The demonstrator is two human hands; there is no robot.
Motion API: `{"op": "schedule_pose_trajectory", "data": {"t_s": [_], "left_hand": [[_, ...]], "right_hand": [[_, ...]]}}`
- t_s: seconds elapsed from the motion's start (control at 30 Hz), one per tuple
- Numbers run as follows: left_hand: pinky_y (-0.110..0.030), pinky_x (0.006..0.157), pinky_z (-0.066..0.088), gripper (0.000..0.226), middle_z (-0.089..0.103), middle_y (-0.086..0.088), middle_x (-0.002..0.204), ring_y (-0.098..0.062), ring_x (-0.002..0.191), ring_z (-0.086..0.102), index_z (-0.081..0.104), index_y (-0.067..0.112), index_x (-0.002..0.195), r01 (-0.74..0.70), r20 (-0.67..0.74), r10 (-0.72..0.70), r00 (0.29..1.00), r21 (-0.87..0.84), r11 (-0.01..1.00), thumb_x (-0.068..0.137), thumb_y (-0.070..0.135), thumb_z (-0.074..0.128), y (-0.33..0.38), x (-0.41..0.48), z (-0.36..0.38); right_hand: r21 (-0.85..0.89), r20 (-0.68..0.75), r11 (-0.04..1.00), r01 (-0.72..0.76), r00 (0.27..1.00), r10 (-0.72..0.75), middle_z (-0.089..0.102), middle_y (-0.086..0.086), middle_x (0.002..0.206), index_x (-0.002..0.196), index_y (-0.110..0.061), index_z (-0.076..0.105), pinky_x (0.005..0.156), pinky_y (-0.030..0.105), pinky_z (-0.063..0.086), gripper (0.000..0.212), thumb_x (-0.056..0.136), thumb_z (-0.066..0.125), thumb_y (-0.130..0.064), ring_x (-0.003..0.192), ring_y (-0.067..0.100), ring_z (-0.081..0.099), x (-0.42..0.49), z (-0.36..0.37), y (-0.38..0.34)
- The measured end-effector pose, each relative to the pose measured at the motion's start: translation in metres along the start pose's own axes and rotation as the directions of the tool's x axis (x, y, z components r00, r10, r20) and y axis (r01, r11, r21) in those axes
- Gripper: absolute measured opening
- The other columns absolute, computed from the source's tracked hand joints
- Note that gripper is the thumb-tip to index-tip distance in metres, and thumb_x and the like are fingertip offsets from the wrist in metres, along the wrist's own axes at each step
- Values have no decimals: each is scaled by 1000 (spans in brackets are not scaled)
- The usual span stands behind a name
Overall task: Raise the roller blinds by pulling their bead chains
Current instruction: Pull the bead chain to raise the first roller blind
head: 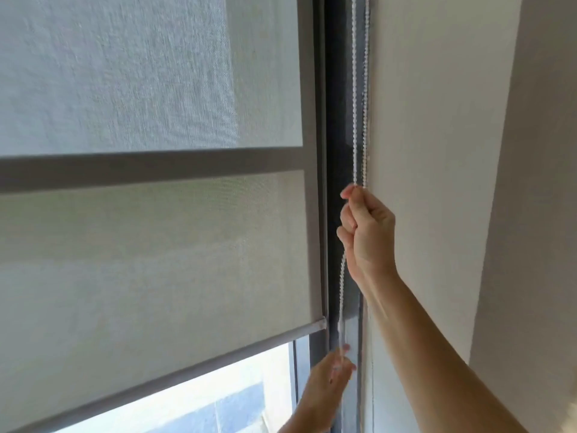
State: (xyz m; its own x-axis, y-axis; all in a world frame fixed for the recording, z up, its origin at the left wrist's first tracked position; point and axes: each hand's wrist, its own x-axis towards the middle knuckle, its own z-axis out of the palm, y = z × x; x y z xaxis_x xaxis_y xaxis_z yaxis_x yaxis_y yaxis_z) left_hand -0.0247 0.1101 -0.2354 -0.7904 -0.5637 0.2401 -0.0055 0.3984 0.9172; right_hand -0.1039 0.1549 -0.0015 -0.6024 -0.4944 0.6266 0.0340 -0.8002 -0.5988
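Note:
A grey mesh roller blind (150,251) covers most of the window, and its bottom bar (187,367) slants across the lower left. A white bead chain (355,89) hangs in two strands along the dark window frame (337,120) at the blind's right edge. My right hand (368,232) is raised and closed around the chain at mid height. Lower down, my left hand (327,389) grips the same chain near the bottom bar's right end. The stretch of chain between my hands (342,282) looks blurred.
A pale wall (437,135) runs directly right of the chain, with a corner further right. Below the bottom bar, bare glass (218,401) shows bright daylight outside. A horizontal frame bar shows through the fabric at the left.

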Motion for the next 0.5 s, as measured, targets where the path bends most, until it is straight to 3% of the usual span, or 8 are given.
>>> {"op": "schedule_pose_trajectory", "data": {"t_s": [0.07,0.13,0.17,0.27,0.33,0.43,0.5], "left_hand": [[-8,94,38,60,56,11,135,6,120,50,44,29,139,35,20,-34,999,-83,996,88,60,38,16,14,-16],[-29,105,40,72,55,1,138,-9,125,51,44,22,140,-66,-52,61,997,-100,993,84,65,31,55,28,-36],[-37,104,44,71,61,-2,131,-14,120,57,49,19,135,-139,-106,129,986,-95,986,84,65,31,79,37,-46],[-32,86,53,48,70,2,105,-12,97,67,58,23,120,-356,-224,347,911,1,935,92,54,34,157,65,-66],[-26,77,54,37,69,3,100,-11,90,67,54,18,125,-457,-219,448,867,6,889,100,39,37,207,84,-73],[-20,57,54,30,66,4,90,-10,70,64,51,18,127,-473,-203,434,878,-222,853,103,31,38,261,102,-76],[-15,39,34,29,53,4,68,-7,50,44,59,14,116,-453,-278,365,888,-406,794,103,28,37,270,103,-75]], "right_hand": [[-7,-36,999,-32,999,32,31,-6,48,74,-18,68,37,23,11,32,98,48,-12,43,9,14,-15,-18,15],[-54,-66,997,-61,996,57,34,-5,47,76,-15,68,36,22,14,29,97,48,-12,39,6,19,-33,-34,29],[-75,-77,994,-77,995,71,36,-5,46,76,-13,68,34,20,17,28,96,49,-12,37,5,22,-43,-40,37],[-115,-133,978,-173,978,158,39,-2,46,71,-10,67,35,16,20,27,93,52,-14,36,5,26,-72,-54,58],[-128,-172,959,-253,958,230,32,1,48,70,-6,66,38,19,14,26,92,53,-12,38,6,21,-90,-60,74],[-140,-203,928,-345,927,315,26,4,49,74,4,60,39,21,11,24,94,51,-8,36,5,19,-111,-62,93],[-119,-203,919,-377,915,349,26,1,47,77,5,60,37,17,12,23,94,51,-7,35,4,18,-118,-65,102]]}}
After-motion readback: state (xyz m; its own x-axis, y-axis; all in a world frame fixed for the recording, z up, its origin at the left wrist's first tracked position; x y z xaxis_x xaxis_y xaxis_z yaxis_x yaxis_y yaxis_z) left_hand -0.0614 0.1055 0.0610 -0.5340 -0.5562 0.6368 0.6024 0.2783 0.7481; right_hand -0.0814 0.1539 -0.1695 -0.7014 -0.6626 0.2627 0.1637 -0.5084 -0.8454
